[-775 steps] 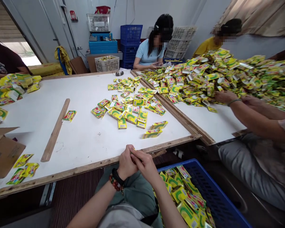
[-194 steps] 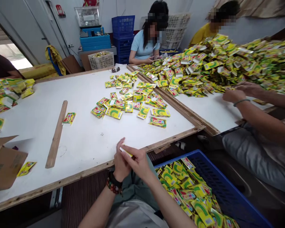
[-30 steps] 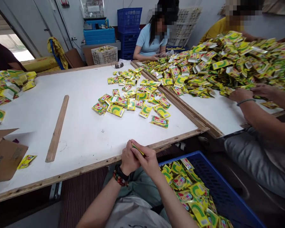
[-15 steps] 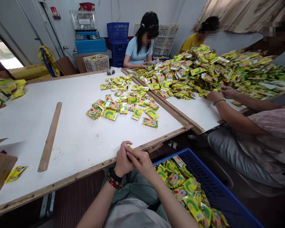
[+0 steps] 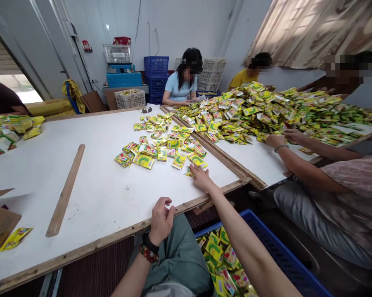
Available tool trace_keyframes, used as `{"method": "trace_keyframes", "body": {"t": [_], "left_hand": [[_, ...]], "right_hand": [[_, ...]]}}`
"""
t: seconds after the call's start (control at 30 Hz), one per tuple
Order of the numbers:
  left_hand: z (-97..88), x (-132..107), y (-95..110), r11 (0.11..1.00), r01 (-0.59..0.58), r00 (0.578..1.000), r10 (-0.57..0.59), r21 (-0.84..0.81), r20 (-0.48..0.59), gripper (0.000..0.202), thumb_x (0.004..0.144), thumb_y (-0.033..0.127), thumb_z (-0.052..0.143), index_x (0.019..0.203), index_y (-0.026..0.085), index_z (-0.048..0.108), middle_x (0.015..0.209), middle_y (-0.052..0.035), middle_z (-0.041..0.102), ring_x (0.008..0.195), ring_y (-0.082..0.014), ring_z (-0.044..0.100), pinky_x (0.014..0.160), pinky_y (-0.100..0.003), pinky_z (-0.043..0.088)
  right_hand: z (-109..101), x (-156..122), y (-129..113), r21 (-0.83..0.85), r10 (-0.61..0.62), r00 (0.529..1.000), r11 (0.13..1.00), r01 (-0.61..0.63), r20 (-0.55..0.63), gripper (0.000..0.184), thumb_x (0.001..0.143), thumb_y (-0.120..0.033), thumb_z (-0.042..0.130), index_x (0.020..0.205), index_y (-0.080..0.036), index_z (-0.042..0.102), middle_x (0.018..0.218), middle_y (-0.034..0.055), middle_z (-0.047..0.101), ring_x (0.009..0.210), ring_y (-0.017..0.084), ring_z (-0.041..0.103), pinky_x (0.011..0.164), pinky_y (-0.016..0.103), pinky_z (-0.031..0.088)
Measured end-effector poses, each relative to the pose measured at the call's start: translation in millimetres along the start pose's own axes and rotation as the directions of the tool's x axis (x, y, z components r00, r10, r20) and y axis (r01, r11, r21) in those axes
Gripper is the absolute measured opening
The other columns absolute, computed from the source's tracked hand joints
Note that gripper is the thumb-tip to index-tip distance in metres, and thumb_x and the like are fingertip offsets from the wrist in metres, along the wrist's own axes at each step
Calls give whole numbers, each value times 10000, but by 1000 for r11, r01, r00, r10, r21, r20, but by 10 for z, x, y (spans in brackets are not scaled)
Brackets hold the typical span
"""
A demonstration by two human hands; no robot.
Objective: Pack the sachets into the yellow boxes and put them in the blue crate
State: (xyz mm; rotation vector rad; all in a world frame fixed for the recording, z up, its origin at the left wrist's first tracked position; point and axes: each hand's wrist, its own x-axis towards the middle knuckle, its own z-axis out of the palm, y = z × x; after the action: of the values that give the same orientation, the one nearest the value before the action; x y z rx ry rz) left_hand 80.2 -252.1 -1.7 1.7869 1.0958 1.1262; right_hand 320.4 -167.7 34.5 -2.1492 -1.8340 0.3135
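Note:
My left hand [image 5: 161,219] rests at the table's wooden front edge, wearing a black band and a beaded bracelet. Its fingers are loosely curled, with thumb and fingers apart and nothing between them. Farther right, my right hand [image 5: 200,178] reaches over the table with its fingers stretched down onto a small yellow-green packet [image 5: 189,171], which they partly cover. Just beyond lies another yellow packet [image 5: 197,160], at the near side of a loose group of similar packets [image 5: 143,161]. Below my right forearm, a blue crate [image 5: 285,258] holds many such packets [image 5: 232,258].
A wooden divider [image 5: 223,159] separates my table from a large packet heap [image 5: 254,109], where several co-workers sit. A wooden strip [image 5: 66,189] lies on the white tabletop [image 5: 102,194]. An open cardboard box [image 5: 1,222] and a packet [image 5: 16,239] are at left.
My hands were together over the table edge, around a small yellow thing. Now they are apart: my right hand has moved forward onto a packet, and my left hand has loosened. The view has tilted up.

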Motion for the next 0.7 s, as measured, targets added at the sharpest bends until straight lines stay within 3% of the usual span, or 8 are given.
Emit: {"method": "trace_keyframes", "body": {"t": [0.1,0.2,0.27,0.33,0.47,0.57,0.63,0.7], "left_hand": [[36,12,1,995,70,994,-75,-70,-80,180,908,271,461,1025,177,561,1008,-88,623,908,-188,611,719,-301,553],[114,29,-5,992,64,988,-79,-109,-134,466,849,240,546,1294,182,421,1287,-138,529,1108,-226,571,849,-357,553],[162,30,-13,998,15,991,-23,-68,-128,694,793,200,599,1404,173,270,1394,-170,439,1227,-259,507,963,-404,502],[184,18,-14,1000,4,994,-5,-9,-112,759,783,197,609,1426,155,209,1395,-192,437,1247,-276,497,1010,-426,464],[141,-15,-2,986,107,976,-80,125,-202,733,781,332,651,1379,153,266,1266,-182,535,1117,-291,580,912,-433,509],[92,-36,-3,963,130,966,-70,234,-250,607,763,374,654,1256,154,378,1077,-140,603,974,-290,620,804,-430,533],[68,-56,-5,955,105,966,-31,278,-257,507,759,370,644,1162,156,424,972,-113,610,890,-276,625,750,-413,537],[48,-79,-4,961,63,970,5,270,-244,474,751,376,645,1120,166,433,921,-91,612,836,-256,627,711,-385,541]], "right_hand": [[125,-66,-207,56,-35,997,998,38,-67,700,702,-56,587,1380,-98,419,1236,196,539,1206,309,491,1041,494,357],[304,-488,-554,189,-88,982,975,120,-167,725,746,-249,657,1395,-131,358,1210,166,505,1131,277,521,963,418,453],[407,-831,-782,436,-100,952,872,223,-288,680,764,-321,661,1366,-177,380,1165,133,521,1088,273,538,897,422,496],[454,-1110,-943,586,-41,946,776,234,-323,595,798,-361,636,1330,-196,425,1123,119,545,1043,268,555,828,407,521],[400,-1331,-1035,702,-32,970,684,197,-241,351,901,-400,501,1170,-191,588,986,93,630,905,231,594,790,358,499],[349,-1297,-1032,818,13,990,565,111,-143,356,912,-459,463,807,-184,663,737,39,633,719,189,574,697,308,480],[336,-1251,-1051,924,61,998,382,-34,12,370,854,-500,540,688,-184,634,633,11,605,633,170,548,613,280,466],[333,-1216,-1086,972,47,979,119,-204,200,282,764,-460,648,735,-179,656,660,10,644,643,176,578,612,280,478]]}}
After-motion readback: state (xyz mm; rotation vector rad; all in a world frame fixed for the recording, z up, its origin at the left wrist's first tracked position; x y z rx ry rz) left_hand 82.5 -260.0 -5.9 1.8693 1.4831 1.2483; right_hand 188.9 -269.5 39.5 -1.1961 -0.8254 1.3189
